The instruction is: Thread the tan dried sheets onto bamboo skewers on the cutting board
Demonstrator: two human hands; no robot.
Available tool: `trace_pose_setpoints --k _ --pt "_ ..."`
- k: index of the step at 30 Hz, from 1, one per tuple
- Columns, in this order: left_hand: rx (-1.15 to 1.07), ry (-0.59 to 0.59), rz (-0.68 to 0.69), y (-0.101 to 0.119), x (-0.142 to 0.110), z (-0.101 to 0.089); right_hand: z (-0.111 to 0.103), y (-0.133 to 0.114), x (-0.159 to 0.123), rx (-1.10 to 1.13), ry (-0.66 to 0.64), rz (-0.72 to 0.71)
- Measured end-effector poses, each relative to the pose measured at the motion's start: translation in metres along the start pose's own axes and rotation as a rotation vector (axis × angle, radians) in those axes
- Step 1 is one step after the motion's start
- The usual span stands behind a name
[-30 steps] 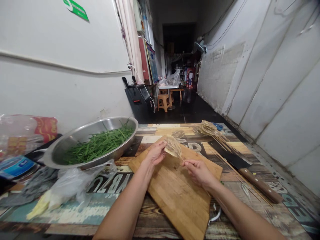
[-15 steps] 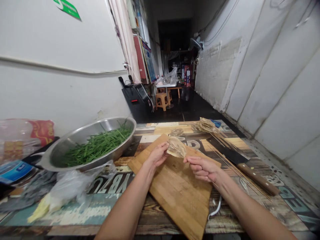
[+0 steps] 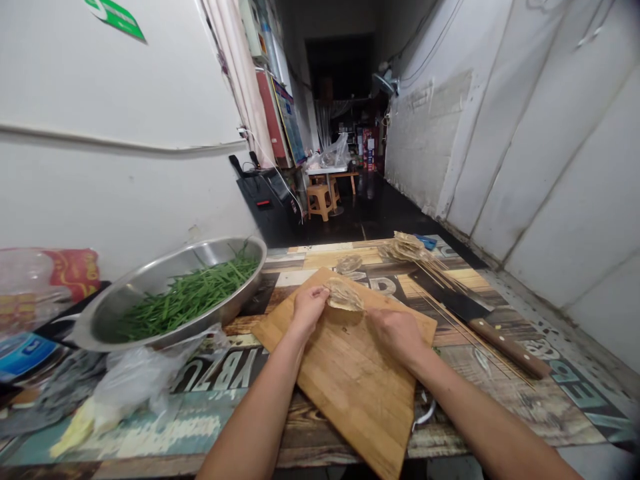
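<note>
Narrow pale-walled room, with a patterned table (image 3: 215, 427) in its foreground. Nearest, a wooden cutting board (image 3: 360, 387) lies cornerwise beneath and between both hands. Left hand (image 3: 309, 308): thumb and fingertips drawn together, clamped on the left edge of a thin, translucent flat piece (image 3: 345, 295), which is raised above the far part of the board. Right hand (image 3: 397, 333): fingers curled inward, their tips meeting beside the right end of the flat piece; what lies within them is hidden and cannot be told. To the left of the left hand are a crumpled plastic bag (image 3: 133, 383) and, farther out, a steel basin (image 3: 250, 287) of cut green stems (image 3: 193, 297). To the right of the right hand, loose thin sticks (image 3: 463, 328) lie alongside a cleaver (image 3: 510, 345) with a riveted wooden handle. Beyond the hands, a second flat piece (image 3: 349, 264) rests on the table just past the board; farther to the right, a pile of skewered pieces (image 3: 404, 247) has its sticks extending over the cleaver's blade. Far beyond the left hand stand plastic stools (image 3: 320, 202) by a small table (image 3: 327, 170), on a dark, glossy floor (image 3: 367, 212)
</note>
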State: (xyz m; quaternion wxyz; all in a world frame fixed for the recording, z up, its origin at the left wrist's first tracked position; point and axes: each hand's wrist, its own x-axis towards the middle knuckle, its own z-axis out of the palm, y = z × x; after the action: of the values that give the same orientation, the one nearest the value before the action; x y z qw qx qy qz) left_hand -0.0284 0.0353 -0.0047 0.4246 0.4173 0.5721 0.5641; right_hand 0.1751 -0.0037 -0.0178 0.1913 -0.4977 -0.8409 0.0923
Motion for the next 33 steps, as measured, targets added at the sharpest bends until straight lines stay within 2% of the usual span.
trace_pose_setpoints --k 3,5,7,8,9,11,13,15,19,27,30,33 --pt "0.234 0.042 0.011 0.005 0.001 -0.009 0.004 0.0 0.002 -0.157 -0.017 -0.07" --pt "0.381 0.114 0.047 0.012 0.001 -0.017 0.006 -0.001 0.001 -0.176 -0.007 -0.081" --pt "0.549 0.227 0.179 0.021 -0.002 -0.021 0.006 -0.003 0.0 -0.179 0.006 -0.07" --pt "0.645 0.231 0.277 0.025 -0.004 -0.021 0.006 -0.004 0.0 -0.182 0.006 -0.062" --pt "0.75 0.183 0.38 0.028 -0.007 -0.019 0.005 -0.006 -0.001 -0.185 0.005 -0.054" --pt "0.959 -0.072 0.52 0.027 -0.015 -0.011 0.004 -0.009 -0.001 -0.192 0.0 -0.039" --pt "1.106 -0.308 0.497 0.019 -0.024 0.0 0.002 -0.011 -0.001 -0.195 -0.008 -0.027" --pt "1.189 -0.427 0.415 0.008 -0.031 0.008 -0.001 -0.011 -0.001 -0.196 -0.014 -0.014" --pt "1.255 -0.453 0.407 -0.007 -0.035 0.014 -0.012 -0.007 -0.002 -0.214 -0.064 0.047" --pt "1.267 -0.503 0.275 0.0 -0.031 0.015 -0.053 -0.002 -0.02 -0.247 -0.259 0.202" --pt "1.245 -0.45 0.354 0.0 -0.043 0.023 -0.061 0.003 -0.031 -0.228 -0.299 0.195" --pt "1.181 -0.495 0.458 0.0 -0.061 0.034 -0.059 0.01 -0.041 -0.179 -0.254 0.187"
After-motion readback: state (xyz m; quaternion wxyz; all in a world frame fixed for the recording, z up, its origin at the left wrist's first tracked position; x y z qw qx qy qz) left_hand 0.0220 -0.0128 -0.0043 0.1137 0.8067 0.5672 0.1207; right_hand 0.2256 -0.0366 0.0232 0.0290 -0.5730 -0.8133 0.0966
